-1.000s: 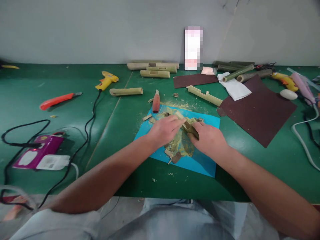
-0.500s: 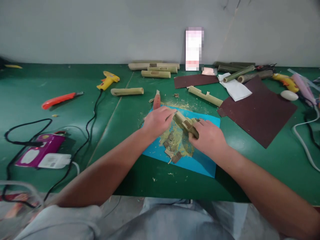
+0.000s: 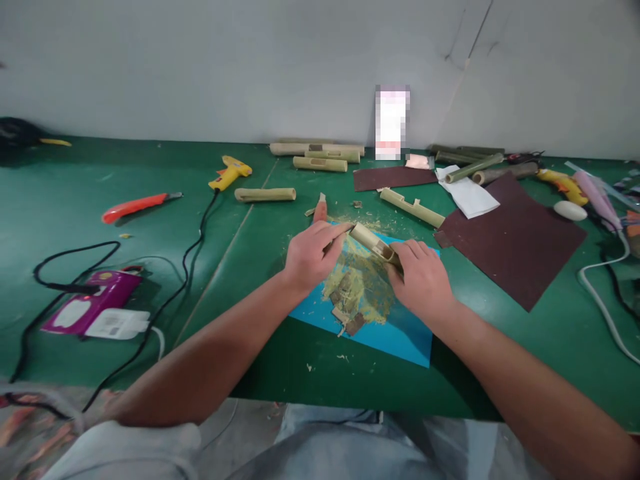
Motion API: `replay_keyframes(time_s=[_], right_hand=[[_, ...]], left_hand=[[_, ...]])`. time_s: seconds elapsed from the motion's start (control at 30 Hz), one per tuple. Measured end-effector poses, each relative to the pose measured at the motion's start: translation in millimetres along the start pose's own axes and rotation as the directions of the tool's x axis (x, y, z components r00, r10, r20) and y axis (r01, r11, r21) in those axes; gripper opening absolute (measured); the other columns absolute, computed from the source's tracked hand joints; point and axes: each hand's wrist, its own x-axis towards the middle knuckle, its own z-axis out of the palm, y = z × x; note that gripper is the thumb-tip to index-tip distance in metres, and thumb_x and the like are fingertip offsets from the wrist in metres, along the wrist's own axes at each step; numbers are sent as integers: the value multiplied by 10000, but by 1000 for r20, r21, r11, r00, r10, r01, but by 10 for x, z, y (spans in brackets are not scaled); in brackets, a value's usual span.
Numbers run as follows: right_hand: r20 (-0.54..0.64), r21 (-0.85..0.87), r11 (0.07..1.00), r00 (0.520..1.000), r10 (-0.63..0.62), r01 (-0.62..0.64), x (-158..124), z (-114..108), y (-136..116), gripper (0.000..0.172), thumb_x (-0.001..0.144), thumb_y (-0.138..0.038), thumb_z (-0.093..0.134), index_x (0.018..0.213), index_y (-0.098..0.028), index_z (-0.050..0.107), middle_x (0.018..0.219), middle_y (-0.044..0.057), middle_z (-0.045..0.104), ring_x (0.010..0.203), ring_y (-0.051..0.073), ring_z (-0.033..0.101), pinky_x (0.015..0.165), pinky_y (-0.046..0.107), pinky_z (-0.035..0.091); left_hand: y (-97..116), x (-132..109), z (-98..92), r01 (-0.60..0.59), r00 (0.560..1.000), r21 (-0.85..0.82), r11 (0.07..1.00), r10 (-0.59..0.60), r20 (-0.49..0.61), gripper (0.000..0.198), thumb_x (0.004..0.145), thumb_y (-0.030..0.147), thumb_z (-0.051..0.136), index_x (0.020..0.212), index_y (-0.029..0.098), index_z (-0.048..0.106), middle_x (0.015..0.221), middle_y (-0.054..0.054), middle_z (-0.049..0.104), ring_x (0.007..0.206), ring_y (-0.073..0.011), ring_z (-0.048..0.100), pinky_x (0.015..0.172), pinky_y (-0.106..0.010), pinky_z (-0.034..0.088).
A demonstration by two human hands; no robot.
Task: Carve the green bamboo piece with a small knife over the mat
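Observation:
My right hand (image 3: 420, 273) is wrapped round the near end of a pale bamboo tube (image 3: 367, 238) with a rectangular opening cut in its side. The tube slants over a blue sheet (image 3: 410, 347). At the tube's far end, my left hand (image 3: 313, 257) is closed, its fingertips pinching a small dark piece (image 3: 349, 228) whose kind is unclear. Bamboo shavings and dust (image 3: 367, 290) cover the middle of the sheet, with small brown scraps (image 3: 355, 324) among them. Just beyond my left hand lies a tool with a reddish handle (image 3: 321, 211) and a flat metal tip.
More cut bamboo tubes (image 3: 320, 164) lie along the wall, with a phone (image 3: 391, 127) propped there. Brown sandpaper sheets (image 3: 520, 253) are on the right. Leftward are a yellow glue gun (image 3: 230, 175), a red utility knife (image 3: 135, 207) and a purple power box (image 3: 103, 300) with cables.
The view has tilted up a little. The bamboo tube has turned slightly in my right hand, and its opening now shows at a different angle. Both hands stay at the tube.

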Motion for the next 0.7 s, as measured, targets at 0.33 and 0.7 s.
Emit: replay_keyframes(time_s=[0.33,0.7], right_hand=[[-148,176,975,983,-111,137,-36,14,9,232,994,-252,538,1223,-221,561,1124,93,749,1025,264,689,864,397,460],[-140,230,959,981,-138,168,-27,37,19,247,1005,-238,539,1252,-239,536,1169,88,753,1064,249,710,929,415,492]], left_hand=[[191,-81,-198,-318,934,72,945,325,-150,368,906,97,671,1255,209,704,920,-27,733,740,-131,676,670,-241,557],[271,-45,-230,-426,901,21,904,426,-79,383,940,119,613,1314,193,651,876,-14,724,687,-126,630,620,-251,522]])
